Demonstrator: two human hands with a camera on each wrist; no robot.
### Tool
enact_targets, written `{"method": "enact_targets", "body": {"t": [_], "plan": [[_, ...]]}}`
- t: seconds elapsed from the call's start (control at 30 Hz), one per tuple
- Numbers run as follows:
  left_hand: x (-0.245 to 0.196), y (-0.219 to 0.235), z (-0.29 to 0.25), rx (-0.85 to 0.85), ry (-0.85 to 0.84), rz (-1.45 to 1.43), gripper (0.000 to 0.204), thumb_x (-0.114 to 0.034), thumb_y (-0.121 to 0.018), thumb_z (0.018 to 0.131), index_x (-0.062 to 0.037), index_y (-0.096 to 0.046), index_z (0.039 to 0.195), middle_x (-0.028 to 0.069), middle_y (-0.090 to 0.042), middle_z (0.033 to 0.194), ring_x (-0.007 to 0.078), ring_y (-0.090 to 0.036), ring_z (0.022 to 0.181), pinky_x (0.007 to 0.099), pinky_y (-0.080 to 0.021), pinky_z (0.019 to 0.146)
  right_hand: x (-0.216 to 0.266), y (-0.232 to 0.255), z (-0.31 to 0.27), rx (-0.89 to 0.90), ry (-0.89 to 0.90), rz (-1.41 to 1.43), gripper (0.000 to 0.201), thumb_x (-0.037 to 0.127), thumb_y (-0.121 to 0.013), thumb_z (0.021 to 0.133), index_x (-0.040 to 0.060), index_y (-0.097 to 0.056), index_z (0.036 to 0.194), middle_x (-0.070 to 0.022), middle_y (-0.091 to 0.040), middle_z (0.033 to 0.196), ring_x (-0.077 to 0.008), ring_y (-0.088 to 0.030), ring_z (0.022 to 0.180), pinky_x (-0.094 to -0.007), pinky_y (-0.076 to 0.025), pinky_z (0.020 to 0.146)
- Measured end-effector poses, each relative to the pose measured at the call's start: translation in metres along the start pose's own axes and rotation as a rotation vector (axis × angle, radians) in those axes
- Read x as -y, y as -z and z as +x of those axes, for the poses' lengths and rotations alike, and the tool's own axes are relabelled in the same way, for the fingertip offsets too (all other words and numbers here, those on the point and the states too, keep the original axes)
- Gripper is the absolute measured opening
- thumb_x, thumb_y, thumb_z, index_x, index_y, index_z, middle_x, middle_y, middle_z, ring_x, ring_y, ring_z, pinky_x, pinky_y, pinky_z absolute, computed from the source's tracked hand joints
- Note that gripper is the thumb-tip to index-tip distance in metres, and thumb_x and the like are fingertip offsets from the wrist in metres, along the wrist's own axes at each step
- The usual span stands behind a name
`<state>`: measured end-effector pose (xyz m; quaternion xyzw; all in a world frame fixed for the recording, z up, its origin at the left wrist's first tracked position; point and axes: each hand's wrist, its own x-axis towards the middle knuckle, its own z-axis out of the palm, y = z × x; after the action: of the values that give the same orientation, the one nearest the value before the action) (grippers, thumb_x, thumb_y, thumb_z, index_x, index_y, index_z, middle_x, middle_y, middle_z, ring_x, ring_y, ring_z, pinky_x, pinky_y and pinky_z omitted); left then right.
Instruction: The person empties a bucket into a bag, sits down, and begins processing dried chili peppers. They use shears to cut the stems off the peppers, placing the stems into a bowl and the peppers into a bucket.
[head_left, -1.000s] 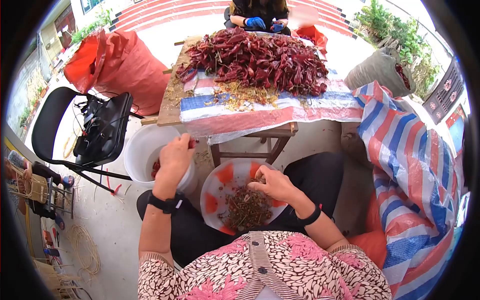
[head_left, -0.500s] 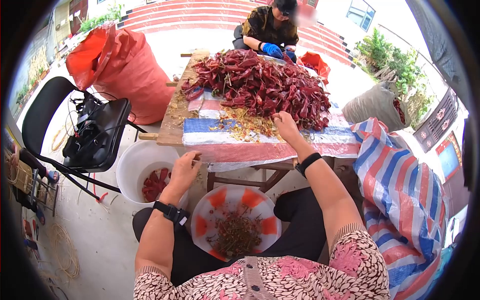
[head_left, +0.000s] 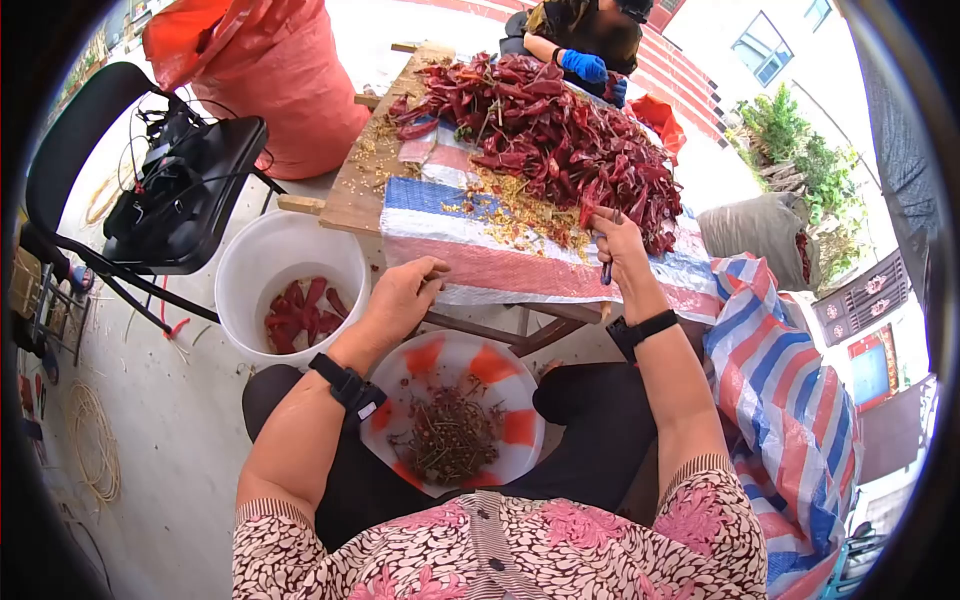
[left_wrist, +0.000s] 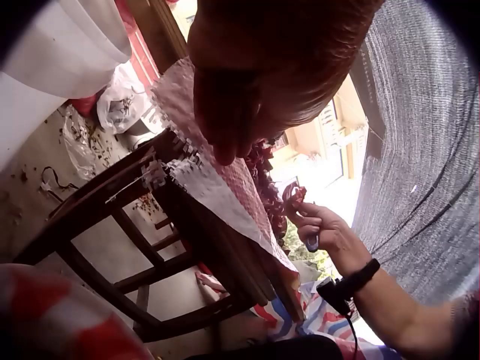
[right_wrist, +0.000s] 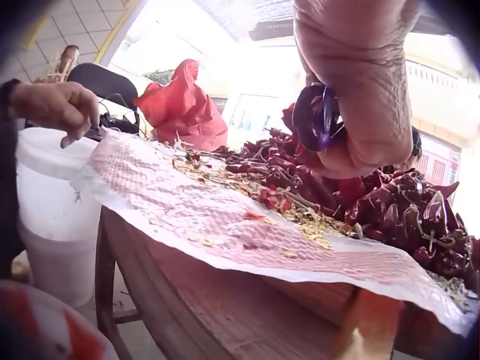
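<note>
Dried red peppers (head_left: pixel 560 130) lie heaped on the striped sheet over the table. At the heap's near edge my right hand (head_left: pixel 625 250) pinches a red pepper (head_left: pixel 587 214), also visible in the left wrist view. A dark purple looped tool (right_wrist: pixel 319 120), its far part hidden, is held in the same hand's curled fingers. My left hand (head_left: pixel 402 300) hovers by the table's front edge, fingers loosely bent, nothing visible in them. Below and left of it, a white bucket (head_left: pixel 240 280) holds red pepper pieces (head_left: pixel 300 315). Stems and scraps (head_left: pixel 450 435) lie in the orange-and-white basin (head_left: pixel 518 425).
A black chair (head_left: pixel 190 235) carrying cables and dark gear stands left of the bucket, with a large red sack (head_left: pixel 290 100) behind. Striped sheeting (head_left: pixel 790 400) hangs at the right. Across the table sits a person in blue gloves (head_left: pixel 583 66). Wooden table legs stand behind the basin.
My right hand has gone from over the basin to the pepper heap, where it now pinches a pepper. The red bit in my left hand is gone; that hand has moved right, away from the bucket.
</note>
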<state>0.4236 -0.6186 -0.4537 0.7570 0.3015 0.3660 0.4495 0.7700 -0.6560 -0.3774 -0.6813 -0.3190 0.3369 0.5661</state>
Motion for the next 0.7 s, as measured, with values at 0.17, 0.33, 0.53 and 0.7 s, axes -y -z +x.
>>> {"method": "enact_targets", "body": {"t": [0.17,0.33,0.53,0.7], "plan": [[0.000,-0.015,-0.008,-0.044,-0.126,0.045,0.031,-0.002,-0.060,0.085,-0.0016,-0.058,0.116,0.0141,-0.066,0.095,0.0233,-0.064,0.080,0.0328,-0.051,0.072,-0.003,-0.008,-0.020,0.318,-0.501,0.607,0.005,0.010,-0.057,0.094,0.0094,-0.054,0.090,0.0041,-0.046,0.062,-0.0026,-0.036,0.041,-0.0184,-0.028,0.034],[-0.002,-0.020,-0.014,0.026,-0.163,0.086,0.046,0.000,-0.061,0.083,-0.0058,-0.051,0.128,0.0138,-0.061,0.112,0.0220,-0.062,0.086,0.0324,-0.051,0.075,-0.016,-0.033,-0.032,0.238,-0.232,0.446,0.012,0.005,-0.061,0.091,0.0115,-0.054,0.098,0.0037,-0.049,0.068,-0.0022,-0.034,0.042,-0.0189,-0.026,0.036],[-0.021,-0.027,-0.023,-0.172,-0.527,0.414,0.066,-0.001,-0.067,0.077,-0.0083,-0.042,0.138,0.0132,-0.055,0.125,0.0306,-0.052,0.115,0.0408,-0.039,0.100,-0.010,-0.077,-0.134,0.510,-0.145,0.162,0.022,0.019,-0.068,0.090,0.0080,-0.053,0.101,0.0039,-0.050,0.071,-0.0018,-0.034,0.043,-0.0187,-0.027,0.037],[-0.007,-0.024,-0.032,0.054,-0.491,0.402,0.055,-0.006,-0.066,0.081,-0.0066,-0.047,0.133,0.0143,-0.055,0.125,0.0328,-0.049,0.118,0.0427,-0.037,0.102,-0.031,-0.092,-0.168,0.552,-0.246,0.246,0.022,0.024,-0.067,0.091,0.0079,-0.057,0.104,0.0017,-0.055,0.077,-0.0007,-0.035,0.043,-0.0177,-0.026,0.037]]}}
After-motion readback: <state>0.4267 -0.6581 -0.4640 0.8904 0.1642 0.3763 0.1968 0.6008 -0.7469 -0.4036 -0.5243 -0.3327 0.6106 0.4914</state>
